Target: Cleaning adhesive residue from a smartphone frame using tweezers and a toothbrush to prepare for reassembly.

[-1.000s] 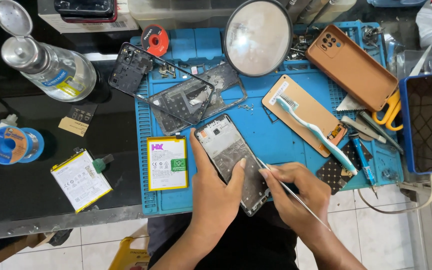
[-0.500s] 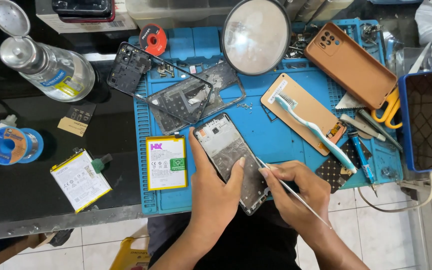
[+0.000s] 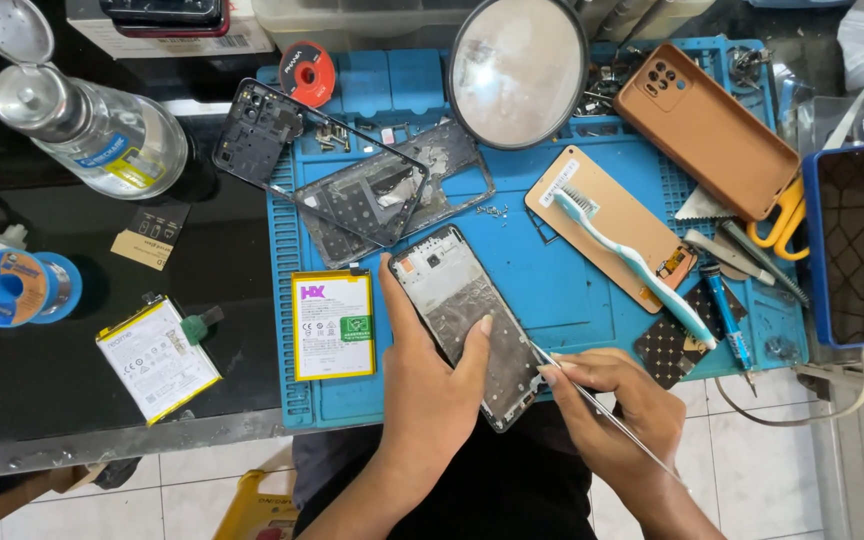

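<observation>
My left hand grips an opened phone frame, thumb on its left edge and fingers on its right, holding it tilted over the near edge of a blue repair mat. My right hand pinches thin metal tweezers, whose tip touches the frame's lower right side. A yellow-bordered phone battery lies flat on the mat just left of my left hand.
On the mat lie two more phone frames, a round magnifier, a brown phone case, a toothbrush and a screwdriver. On the dark table to the left are a bottle, a blue tape roll and another battery.
</observation>
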